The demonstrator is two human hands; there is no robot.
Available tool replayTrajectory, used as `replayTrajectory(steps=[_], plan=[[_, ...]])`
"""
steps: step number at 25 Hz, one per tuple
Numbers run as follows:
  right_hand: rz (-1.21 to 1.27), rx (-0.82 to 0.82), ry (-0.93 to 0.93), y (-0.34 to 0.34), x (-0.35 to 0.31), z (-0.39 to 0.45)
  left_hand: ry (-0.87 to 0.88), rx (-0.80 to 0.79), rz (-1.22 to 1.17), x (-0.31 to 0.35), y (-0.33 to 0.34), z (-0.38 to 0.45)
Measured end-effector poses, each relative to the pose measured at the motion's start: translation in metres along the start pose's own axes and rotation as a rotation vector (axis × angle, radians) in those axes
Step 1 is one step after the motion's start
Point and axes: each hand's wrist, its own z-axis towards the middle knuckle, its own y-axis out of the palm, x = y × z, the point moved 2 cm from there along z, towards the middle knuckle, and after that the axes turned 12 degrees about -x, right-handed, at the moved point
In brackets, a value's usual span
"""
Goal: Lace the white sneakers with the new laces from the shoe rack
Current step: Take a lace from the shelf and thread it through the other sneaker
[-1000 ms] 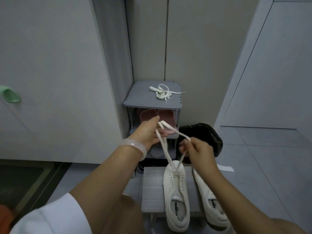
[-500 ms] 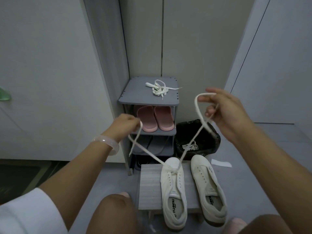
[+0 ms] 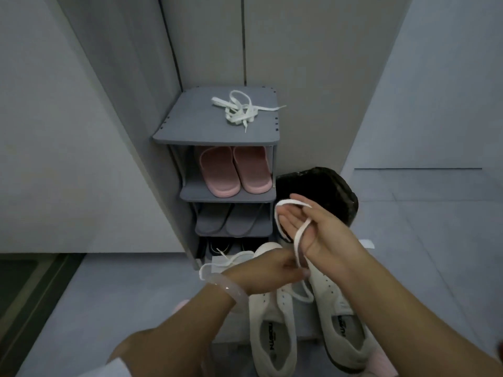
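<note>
Fingers (image 3: 292, 213) of the right hand (image 3: 313, 229) lay straight and pressed together, palm up, with the white lace (image 3: 298, 240) looped over them and across the palm. My left hand (image 3: 268, 272) was curled over the toe of the left sneaker (image 3: 272, 336), pinching the lace near the eyelets, though I could not make out its fingertips. Another stretch of lace trailed past my left wrist and its pale bangle (image 3: 236, 293). Both white sneakers, the right sneaker (image 3: 345, 330) just beside the left, sat on a low grey bench (image 3: 217, 261) in front of the shoe rack (image 3: 190, 126). A second lace (image 3: 242, 110) lay bundled on the rack's top shelf, with pink slippers (image 3: 235, 171) on the shelf beneath.
</note>
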Motion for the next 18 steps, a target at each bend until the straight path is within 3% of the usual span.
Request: replayTrajectory(steps=[3, 7, 9, 12, 16, 18], plan=[[0.098, 0.041, -0.129, -0.022, -0.04, 0.015, -0.086, 0.051, -0.059, -0.003, -0.023, 0.002], [0.164, 0.155, -0.331, -0.06, -0.095, 0.014, -0.257, 0.493, 0.245, -0.027, -0.089, -0.019], [0.113, 0.199, -0.333, -0.072, -0.106, 0.009, -0.355, 0.617, 0.142, -0.044, -0.102, -0.027], [-0.119, 0.328, -0.175, -0.073, -0.098, 0.012, -0.391, 0.76, -0.184, -0.049, -0.101, -0.028], [-0.473, 0.307, 0.202, -0.061, -0.032, 0.02, -0.292, 0.592, -0.11, -0.025, -0.084, -0.004], [-0.468, 0.208, 0.433, -0.056, 0.014, 0.017, -0.241, 0.536, -0.078, -0.012, -0.075, 0.007]])
